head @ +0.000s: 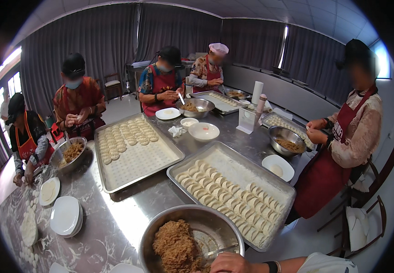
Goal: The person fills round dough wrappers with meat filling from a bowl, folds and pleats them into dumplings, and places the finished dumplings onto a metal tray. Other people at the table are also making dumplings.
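Note:
My right hand (pixel 230 262) is at the bottom edge, in front of the near side of a large steel bowl (pixel 235 228); its fingers are partly cut off, so what they hold is not plain. My left hand is out of view. A brown shredded filling (pixel 176 244) lies heaped on the bowl's left side. A metal utensil handle (pixel 219 250) leans in the bowl just beyond my right hand. Past the bowl, rows of folded dumplings (pixel 217 189) lie on a floured metal tray (pixel 287 191). Another tray (pixel 142 182), further left, bears more dumplings (pixel 132 131).
Stacked white plates (pixel 65 215), a plate of wrappers (pixel 49 191) and dough pieces (pixel 29 228) lie left. A white bowl (pixel 204 132) and a sign holder (pixel 246 120) stand mid-table. Several co-workers in aprons are around the table, one close at right (pixel 350 133); chairs (pixel 357 228) stand beyond.

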Tool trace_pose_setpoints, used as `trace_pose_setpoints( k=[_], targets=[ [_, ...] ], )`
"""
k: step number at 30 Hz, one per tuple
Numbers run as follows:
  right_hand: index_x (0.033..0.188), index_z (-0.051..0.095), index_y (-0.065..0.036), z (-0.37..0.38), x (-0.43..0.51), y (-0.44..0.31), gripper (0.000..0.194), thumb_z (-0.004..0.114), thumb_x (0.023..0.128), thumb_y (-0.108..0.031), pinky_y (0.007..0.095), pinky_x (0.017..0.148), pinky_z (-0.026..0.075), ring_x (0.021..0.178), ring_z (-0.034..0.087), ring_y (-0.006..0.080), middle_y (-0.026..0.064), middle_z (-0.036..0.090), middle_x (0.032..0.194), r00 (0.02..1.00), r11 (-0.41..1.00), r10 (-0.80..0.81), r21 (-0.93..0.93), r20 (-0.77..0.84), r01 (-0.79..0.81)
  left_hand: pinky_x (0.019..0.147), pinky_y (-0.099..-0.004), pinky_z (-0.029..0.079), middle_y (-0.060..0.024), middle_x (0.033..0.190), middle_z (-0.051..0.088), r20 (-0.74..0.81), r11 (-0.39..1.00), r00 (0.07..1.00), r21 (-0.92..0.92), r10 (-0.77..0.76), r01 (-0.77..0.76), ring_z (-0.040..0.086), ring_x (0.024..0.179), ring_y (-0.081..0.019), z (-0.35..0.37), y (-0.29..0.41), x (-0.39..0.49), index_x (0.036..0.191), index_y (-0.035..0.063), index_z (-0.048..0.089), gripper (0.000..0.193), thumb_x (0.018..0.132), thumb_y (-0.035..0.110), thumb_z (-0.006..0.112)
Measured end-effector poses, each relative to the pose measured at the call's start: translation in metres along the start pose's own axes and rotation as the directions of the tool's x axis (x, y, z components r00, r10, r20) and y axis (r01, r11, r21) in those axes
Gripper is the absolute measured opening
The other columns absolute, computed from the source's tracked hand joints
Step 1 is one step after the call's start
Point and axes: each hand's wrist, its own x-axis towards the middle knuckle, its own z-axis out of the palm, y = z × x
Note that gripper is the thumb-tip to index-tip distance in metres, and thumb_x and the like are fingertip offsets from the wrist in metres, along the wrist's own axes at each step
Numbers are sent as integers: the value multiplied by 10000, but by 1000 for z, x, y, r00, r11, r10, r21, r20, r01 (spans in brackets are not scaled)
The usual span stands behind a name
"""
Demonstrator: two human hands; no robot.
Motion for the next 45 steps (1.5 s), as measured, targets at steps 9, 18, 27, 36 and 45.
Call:
trace_pose_setpoints(
  k=[9,18,27,36,45],
  targets=[
    [931,646,-57,-4,-1,5,138,698,804,-62,391,789,456,904,580,290,97,593,968,999,1000,-15,28,34,14,1020,-483,368,-139,1108,665,-10,999,999,23,-49,49,607,1067,-309,1,7,-2,964,50,677,162,808,89,692],
    [860,629,-49,0,-6,13,97,702,799,-70,372,765,480,899,604,287,96,620,977,999,997,-48,-55,-12,47,1005,-458,380,-132,1073,668,-38,990,999,139,-20,25,602,1037,-302,9,14,-1,971,60,670,134,845,103,655],
    [802,571,-37,6,-7,15,110,663,742,-47,378,777,483,892,594,304,104,588,928,992,993,-98,-77,-84,91,974,-425,407,-112,1074,674,-42,982,999,191,3,5,602,1011,-301,11,23,-1,951,57,664,114,848,103,651],
    [786,560,-35,6,-7,16,86,615,720,-29,389,725,472,830,580,323,113,561,848,992,995,-81,-58,-92,76,940,-422,416,-124,1071,669,-18,977,1000,212,8,-4,600,1008,-310,13,18,-2,952,49,660,115,846,90,647],
    [867,597,-47,12,-9,19,116,620,757,-23,400,728,477,825,596,320,108,590,850,989,997,-72,-28,-130,69,1023,-486,370,-130,1087,664,-16,972,1000,235,15,-10,603,1035,-315,14,9,-6,990,59,663,147,863,131,642]
  ],
)
